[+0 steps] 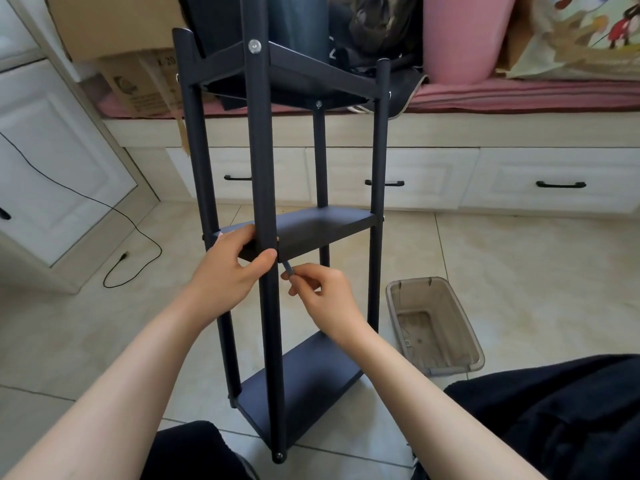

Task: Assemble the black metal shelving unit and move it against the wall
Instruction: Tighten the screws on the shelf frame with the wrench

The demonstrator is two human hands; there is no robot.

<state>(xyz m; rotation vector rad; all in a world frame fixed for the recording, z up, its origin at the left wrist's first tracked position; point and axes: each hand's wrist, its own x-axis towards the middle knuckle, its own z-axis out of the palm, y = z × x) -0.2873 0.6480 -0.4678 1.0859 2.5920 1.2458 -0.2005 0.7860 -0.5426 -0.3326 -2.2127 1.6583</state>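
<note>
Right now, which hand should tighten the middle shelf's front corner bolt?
Right hand: it already pinches the hex key beside that joint. Left hand grips the front post and middle shelf, steadying them.

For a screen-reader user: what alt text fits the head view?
A left hand grips the near post and middle shelf of a black three-tier shelving unit, while the right hand pinches a small tool at that joint.
</note>
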